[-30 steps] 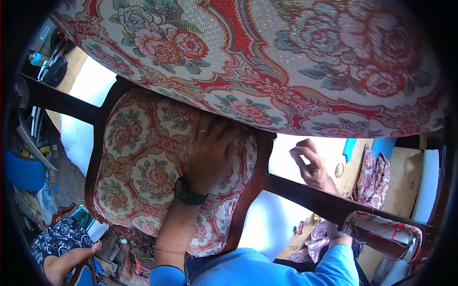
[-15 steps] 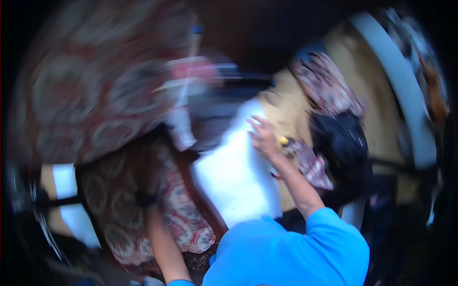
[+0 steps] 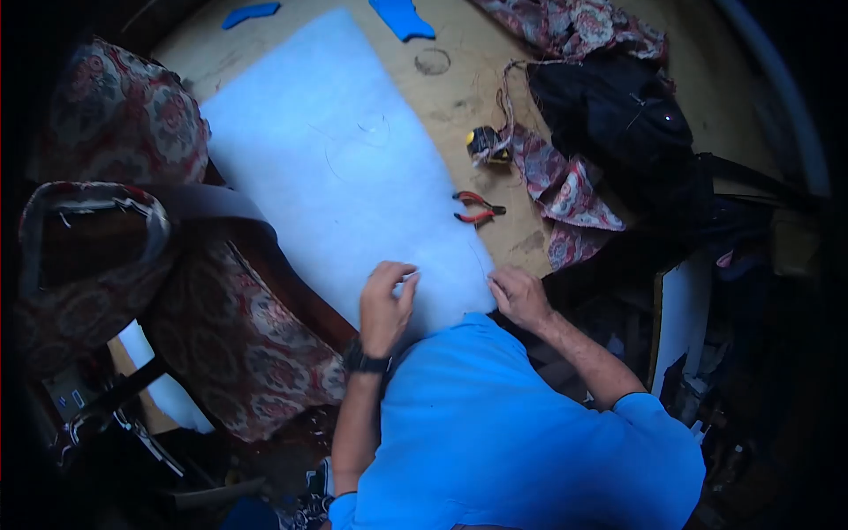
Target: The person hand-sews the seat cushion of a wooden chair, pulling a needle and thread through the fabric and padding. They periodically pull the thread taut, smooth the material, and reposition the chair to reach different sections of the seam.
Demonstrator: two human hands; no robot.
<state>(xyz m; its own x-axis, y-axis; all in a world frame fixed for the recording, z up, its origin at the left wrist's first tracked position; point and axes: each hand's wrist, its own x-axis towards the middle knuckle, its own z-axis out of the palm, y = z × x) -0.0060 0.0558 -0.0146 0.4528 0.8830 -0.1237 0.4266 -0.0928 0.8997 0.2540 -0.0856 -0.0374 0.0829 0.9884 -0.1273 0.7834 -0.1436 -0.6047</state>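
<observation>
A sheet of white batting (image 3: 353,168) lies over the table and reaches my body at its near end. My left hand (image 3: 387,307), with a dark watch on the wrist, is over the sheet's near left part. Its thumb and forefinger are pinched together; a small white bit shows at the tips, too small to name. At the near right edge of the batting, my right hand (image 3: 521,299) has its fingertips closed on the border. A pair of red-handled pliers (image 3: 477,208) rests beside the right edge, and thin dark threads lie on the sheet.
A yellow-and-black tape measure (image 3: 488,144) and floral fabric scraps (image 3: 565,190) lie right of the batting, near a black bag (image 3: 609,106). Blue pieces (image 3: 404,18) are at the far side. Floral upholstered furniture (image 3: 256,344) stands close on the left.
My left hand has come from the floral upholstery to the batting. My right hand has moved from the sheet's middle to its near right edge. The view has swung toward the table.
</observation>
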